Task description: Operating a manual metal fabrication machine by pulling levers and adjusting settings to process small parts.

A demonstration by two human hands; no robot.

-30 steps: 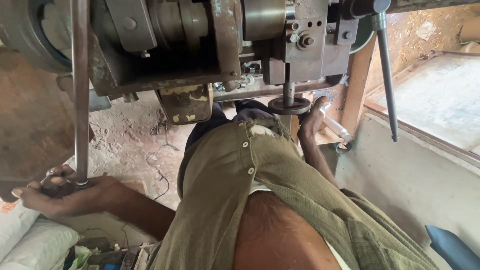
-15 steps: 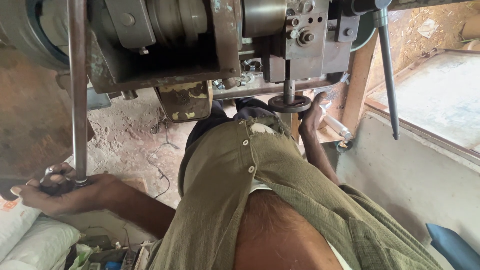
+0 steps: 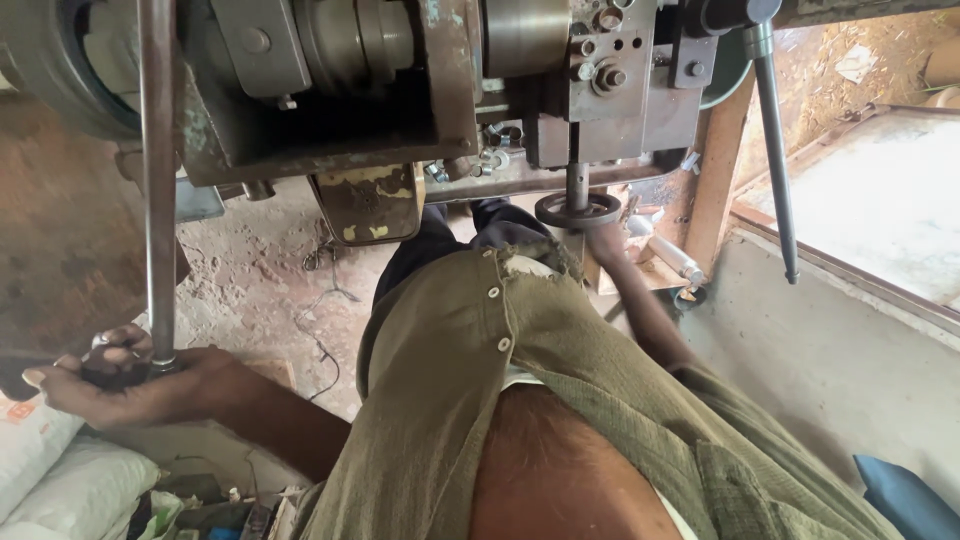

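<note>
Nearest the camera, an olive buttoned shirt [image 3: 520,370] filled the lower centre of the view; every position below is given relative to the machine body [image 3: 400,90], a worn grey casting spanning the top of the view.

Below the machine body's left end, the left hand [image 3: 130,375] was clamped around the dark knob at the lower end of a long steel lever bar [image 3: 157,180], fingers curled over it; the bar ran straight up to the machine body; beside the hand lay white sacks [image 3: 60,470], leaving little free room on that side.

Under the machine body's right-centre, a small dark handwheel [image 3: 577,211] sat on a short vertical shaft; the right hand [image 3: 600,240] reached up to the wheel's rim from below, touching it; the shirt edge hid the fingers, so whether they were closed on it cannot be told.

Right of the machine body, a slim rod with a pointed tip [image 3: 775,160] hung down, apart from both hands; open space lay beneath its tip.

Below the machine body's middle, a bare dirt floor [image 3: 270,280] showed, with a thin wire lying loose on it; right of the machine body, a wooden post [image 3: 715,180] stood beside a pale concrete slab [image 3: 860,220] with a raised edge; a blue object [image 3: 905,495] occupied the lower right corner.
</note>
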